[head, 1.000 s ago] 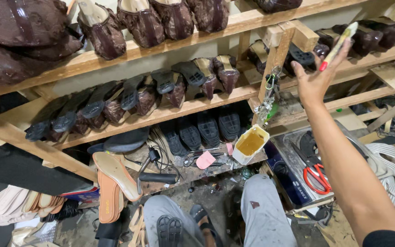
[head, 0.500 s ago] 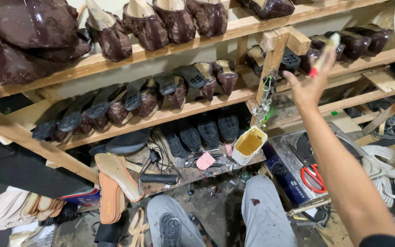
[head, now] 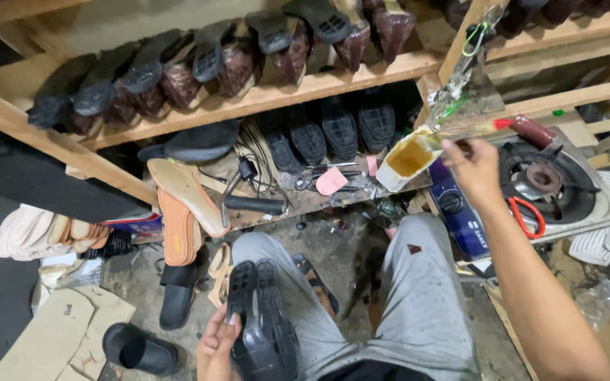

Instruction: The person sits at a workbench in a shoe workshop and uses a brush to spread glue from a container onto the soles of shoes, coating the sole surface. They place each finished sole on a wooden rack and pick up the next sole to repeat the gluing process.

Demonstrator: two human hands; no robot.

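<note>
Nearest me, my left hand (head: 217,346) is curling its grip around the heel end of a black moulded rubber shoe sole (head: 262,328), which is lying tread-up on my lap, between my grey trouser legs (head: 418,296). Further out, above and right of that sole, my right hand (head: 476,169) is pinching shut on a brush with a red handle (head: 503,127), whose bristle end is reaching towards an open white carton of amber glue (head: 407,159). The carton is leaning at the edge of the low wooden shelf (head: 298,201). Right of the carton, a grey gas stove (head: 552,183) is sitting. Farthest up, dark soles (head: 333,127) are lining the shelves.
</note>
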